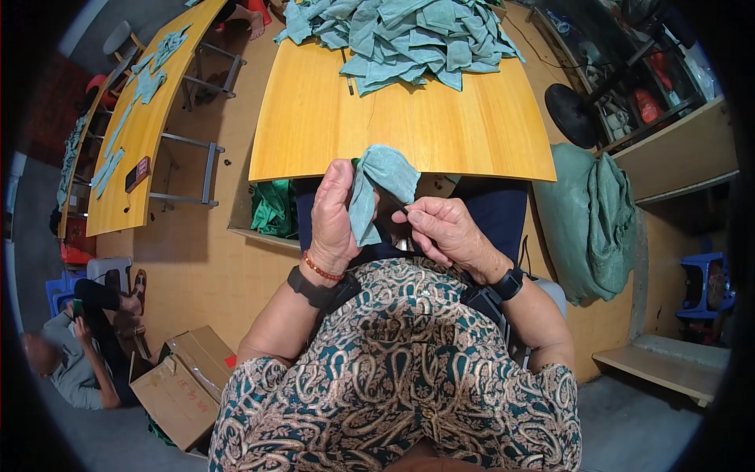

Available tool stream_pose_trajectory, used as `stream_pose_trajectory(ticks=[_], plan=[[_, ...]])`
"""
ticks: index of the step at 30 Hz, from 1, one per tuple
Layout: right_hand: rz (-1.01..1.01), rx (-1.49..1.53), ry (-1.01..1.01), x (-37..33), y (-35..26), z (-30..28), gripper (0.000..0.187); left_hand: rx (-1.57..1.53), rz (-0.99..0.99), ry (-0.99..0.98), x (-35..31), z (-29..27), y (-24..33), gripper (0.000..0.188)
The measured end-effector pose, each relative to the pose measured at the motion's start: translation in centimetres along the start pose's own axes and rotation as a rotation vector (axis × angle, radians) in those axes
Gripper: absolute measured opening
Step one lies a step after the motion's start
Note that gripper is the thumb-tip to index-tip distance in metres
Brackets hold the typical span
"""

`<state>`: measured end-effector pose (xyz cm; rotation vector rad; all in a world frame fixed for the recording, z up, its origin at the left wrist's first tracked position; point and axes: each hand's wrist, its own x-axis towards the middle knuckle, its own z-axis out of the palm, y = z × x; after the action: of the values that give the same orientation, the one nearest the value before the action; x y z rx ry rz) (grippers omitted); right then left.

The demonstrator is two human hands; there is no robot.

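One limp, creased teal cloth droops from the left hand.

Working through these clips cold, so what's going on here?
A person in a patterned shirt has a blue-green cloth raised at the near edge of a yellow table. The left grip is against the cloth; the right grip pinches something dark beside it, too small to make out. A heap of similar cloths covers the table's far end, and another person sits off to the left.
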<state>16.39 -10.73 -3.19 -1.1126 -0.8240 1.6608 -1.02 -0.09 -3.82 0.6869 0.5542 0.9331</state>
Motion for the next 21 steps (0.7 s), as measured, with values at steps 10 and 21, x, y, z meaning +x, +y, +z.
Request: stream_pose_trajectory(ticks=[10,21], plan=[[-0.035,-0.161,0.034,-0.5,-1.4,1.2,0.024,0.168,0.023,0.017,-0.3,1.0,0.0,0.024],[-0.062,-0.303,0.085,-4.2,-4.8,-1.0,0.027,0.301,0.049,-0.105,0.7,-1.3,0.5,0.022]])
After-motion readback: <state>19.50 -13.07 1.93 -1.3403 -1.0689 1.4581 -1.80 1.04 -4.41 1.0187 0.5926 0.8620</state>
